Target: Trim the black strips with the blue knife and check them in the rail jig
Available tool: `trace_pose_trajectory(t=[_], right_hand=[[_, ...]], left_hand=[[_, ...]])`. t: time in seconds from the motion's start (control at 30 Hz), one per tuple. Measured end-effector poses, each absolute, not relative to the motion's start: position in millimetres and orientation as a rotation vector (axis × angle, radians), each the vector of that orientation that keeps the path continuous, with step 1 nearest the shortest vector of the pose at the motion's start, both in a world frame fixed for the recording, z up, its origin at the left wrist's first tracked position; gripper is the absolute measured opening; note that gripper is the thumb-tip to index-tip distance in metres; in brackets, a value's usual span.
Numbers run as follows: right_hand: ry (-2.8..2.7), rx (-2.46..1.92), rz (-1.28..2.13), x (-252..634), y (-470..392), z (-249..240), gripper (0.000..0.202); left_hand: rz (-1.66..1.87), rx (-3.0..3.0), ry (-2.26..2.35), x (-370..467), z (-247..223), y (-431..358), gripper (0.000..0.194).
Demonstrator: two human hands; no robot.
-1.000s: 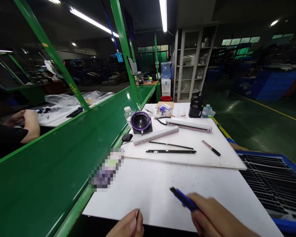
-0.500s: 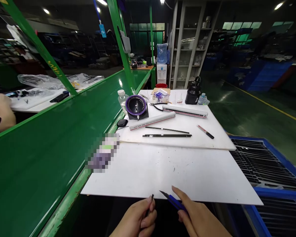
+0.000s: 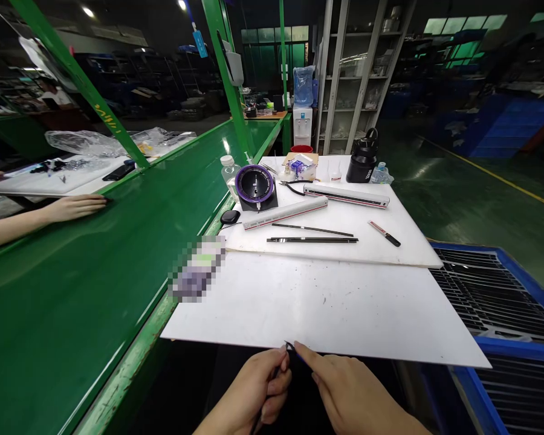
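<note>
My left hand (image 3: 256,396) pinches a thin dark strip (image 3: 278,370) just below the near edge of the white board (image 3: 326,308). My right hand (image 3: 351,396) grips a blue-handled knife (image 3: 292,348), mostly hidden under my fingers; its dark tip meets the top of the strip. Both hands sit close together in front of the board's edge, over a dark gap.
Farther on the board lie two white bars (image 3: 285,212), two long black strips (image 3: 312,240), a small knife (image 3: 384,233), a purple-rimmed round device (image 3: 254,183), a black bottle (image 3: 362,160). A green conveyor (image 3: 95,266) runs left, with another person's hand (image 3: 75,206) on it. A blue crate of black strips (image 3: 498,302) stands right.
My hands have drawn together; the knife tip now touches the strip in my left hand. The view tilted down slightly. The other person's hand reached onto the conveyor.
</note>
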State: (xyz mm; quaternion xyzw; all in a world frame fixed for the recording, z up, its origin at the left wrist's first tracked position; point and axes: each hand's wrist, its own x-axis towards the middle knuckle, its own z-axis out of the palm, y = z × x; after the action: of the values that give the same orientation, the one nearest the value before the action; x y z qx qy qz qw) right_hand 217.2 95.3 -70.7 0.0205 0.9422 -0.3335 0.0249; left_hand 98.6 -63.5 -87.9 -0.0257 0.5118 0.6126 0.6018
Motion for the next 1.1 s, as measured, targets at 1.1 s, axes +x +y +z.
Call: trace_pose_trajectory(t=[1.1], right_hand=[[2.832, -0.1, -0.161, 222, 88, -79, 0.09]], left_hand=[[1.398, -0.092, 1.238, 101, -81, -66, 0.036]])
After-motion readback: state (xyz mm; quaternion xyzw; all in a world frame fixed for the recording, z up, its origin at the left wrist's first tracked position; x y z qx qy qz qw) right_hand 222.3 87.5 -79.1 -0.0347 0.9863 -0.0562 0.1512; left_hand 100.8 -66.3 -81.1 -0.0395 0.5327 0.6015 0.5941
